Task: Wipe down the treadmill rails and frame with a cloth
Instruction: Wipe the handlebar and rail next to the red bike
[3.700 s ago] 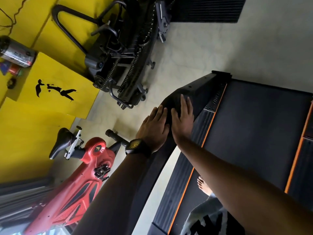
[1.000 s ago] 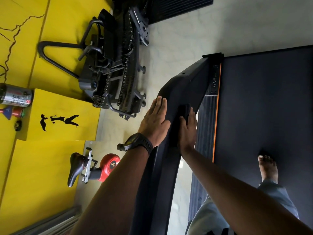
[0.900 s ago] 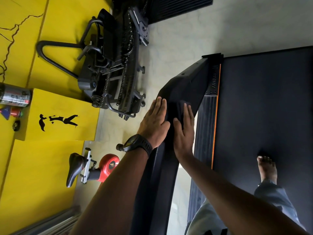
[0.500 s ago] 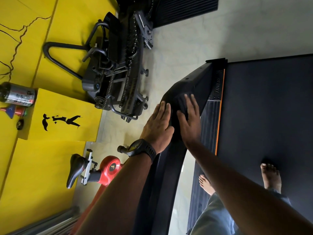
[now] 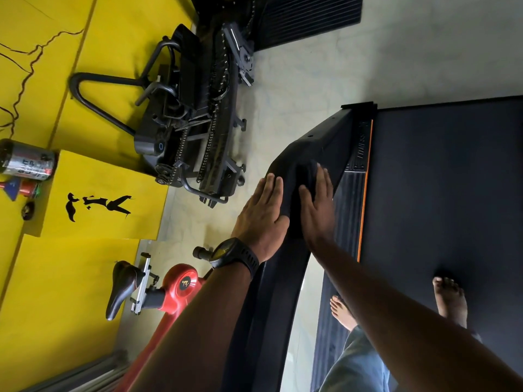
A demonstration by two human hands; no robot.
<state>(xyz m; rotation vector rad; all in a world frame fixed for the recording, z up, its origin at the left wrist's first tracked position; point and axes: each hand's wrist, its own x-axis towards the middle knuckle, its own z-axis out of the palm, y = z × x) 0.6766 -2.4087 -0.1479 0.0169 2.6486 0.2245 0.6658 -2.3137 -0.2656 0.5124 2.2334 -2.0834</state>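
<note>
Treadmill rail (image 5: 322, 140): black, slanting beside the belt (image 5: 452, 193). Cloth (image 5: 305, 172): dark, lying on the rail under the right hand (image 5: 317, 206), whose straight fingers press it flat. Left hand (image 5: 261, 215): flat against the rail's outer side, holding nothing; watch (image 5: 235, 253) on its wrist.

The dark cloth (image 5: 305, 172) lay mostly hidden under the right hand (image 5: 318, 213) (barely distinct from the black rail (image 5: 325, 137)); the left forearm (image 5: 198, 321) cut off the red bike (image 5: 181, 284).
</note>
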